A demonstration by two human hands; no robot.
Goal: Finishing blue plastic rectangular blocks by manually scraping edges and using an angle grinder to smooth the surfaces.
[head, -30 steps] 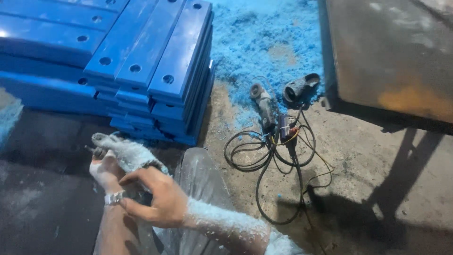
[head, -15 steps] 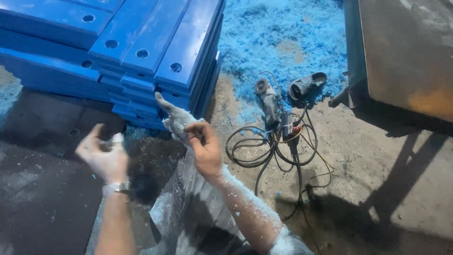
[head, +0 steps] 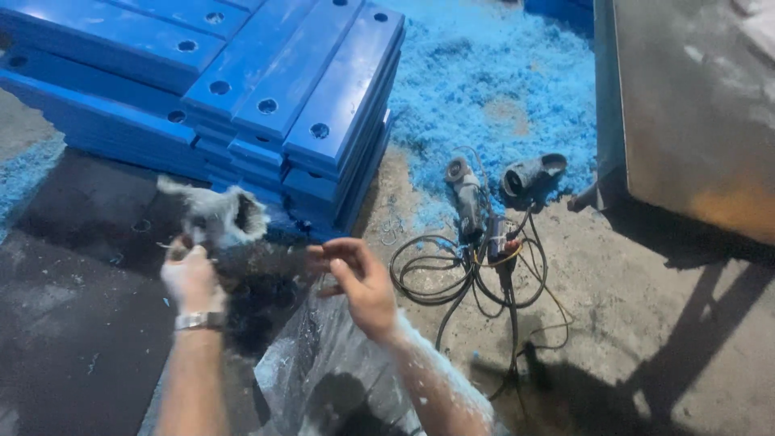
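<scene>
Holding a grey work glove [head: 216, 216] up by its cuff end, the left hand [head: 190, 276] has its fingers pinched shut on the fabric; the glove hangs in the air above the dark floor [head: 73, 323], its open mouth turned toward the right and its fingers trailing off to the left; a metal watch [head: 199, 321] sits on that wrist. The right hand [head: 361, 284] is bare and holds nothing; its fingers are loosely curled and half open, apart from the glove, with pale dust clinging along the forearm. Below both arms lies a crumpled clear plastic sheet [head: 323, 371]. As far as can be judged, the glove is not on either hand: it is only gripped, not pulled over any fingers, so any donning is not yet begun; no second glove shows. Beyond the hands a stack of blue panels [head: 266, 97] with round holes rests on the ground; blue shavings [head: 500, 73] spread behind it; two grinders [head: 494, 186] lie on the concrete near a tangle of cables [head: 476, 278]; a rusty metal table [head: 686, 105] stands at the right.
</scene>
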